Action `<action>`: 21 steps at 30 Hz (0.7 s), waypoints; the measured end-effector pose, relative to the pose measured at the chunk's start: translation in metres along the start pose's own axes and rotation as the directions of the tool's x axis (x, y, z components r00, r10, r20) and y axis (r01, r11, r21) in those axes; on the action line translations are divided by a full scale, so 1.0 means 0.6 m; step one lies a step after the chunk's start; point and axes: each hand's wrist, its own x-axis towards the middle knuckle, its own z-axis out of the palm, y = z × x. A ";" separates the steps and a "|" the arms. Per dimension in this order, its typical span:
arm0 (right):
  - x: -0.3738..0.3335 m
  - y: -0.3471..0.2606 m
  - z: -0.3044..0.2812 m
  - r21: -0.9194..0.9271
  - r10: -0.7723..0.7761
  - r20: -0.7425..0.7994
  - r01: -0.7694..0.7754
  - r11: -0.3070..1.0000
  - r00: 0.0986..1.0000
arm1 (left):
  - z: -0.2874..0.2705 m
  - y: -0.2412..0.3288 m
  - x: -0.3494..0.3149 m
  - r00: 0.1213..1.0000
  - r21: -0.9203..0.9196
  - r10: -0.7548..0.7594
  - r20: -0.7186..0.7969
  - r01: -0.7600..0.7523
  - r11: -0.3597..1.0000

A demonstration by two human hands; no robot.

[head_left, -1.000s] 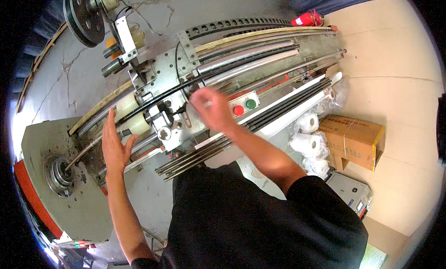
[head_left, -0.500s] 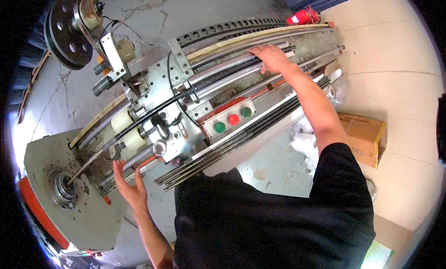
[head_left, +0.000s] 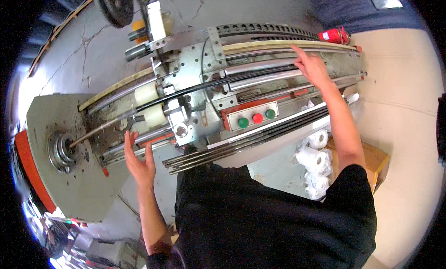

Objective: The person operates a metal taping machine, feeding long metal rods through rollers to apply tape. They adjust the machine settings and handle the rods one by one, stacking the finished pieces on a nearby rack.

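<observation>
grip of our left hand (head_left: 141,166) is spread wide, empty, near the white rollers (head_left: 154,115); we cannot tell whether our right hand (head_left: 313,67), over silver tubes (head_left: 264,80), holds anything.

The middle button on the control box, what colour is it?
Red. The middle button shows best in the head view.

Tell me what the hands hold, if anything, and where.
Left hand holds nothing. Right hand overlaps the long, slim black rod; whether it grips it cannot be told.
</observation>
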 end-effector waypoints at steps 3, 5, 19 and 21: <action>-0.024 -0.108 -0.001 0.321 0.007 -0.197 0.058 0.945 0.980 | -0.005 -0.018 -0.004 0.999 -0.019 -0.041 -0.016 0.040 0.999; -0.055 -0.220 0.023 0.577 0.084 -0.091 -0.017 0.817 0.992 | 0.007 -0.023 -0.003 0.997 -0.075 -0.062 -0.042 0.059 0.995; -0.037 -0.678 0.070 0.094 -0.420 0.080 0.412 0.906 0.904 | -0.001 -0.033 -0.053 0.989 -0.199 -0.131 -0.073 0.114 0.973; -0.030 -0.657 0.068 0.044 -0.703 0.013 0.702 0.711 0.711 | -0.006 -0.038 -0.057 0.984 -0.221 -0.164 -0.063 0.147 0.964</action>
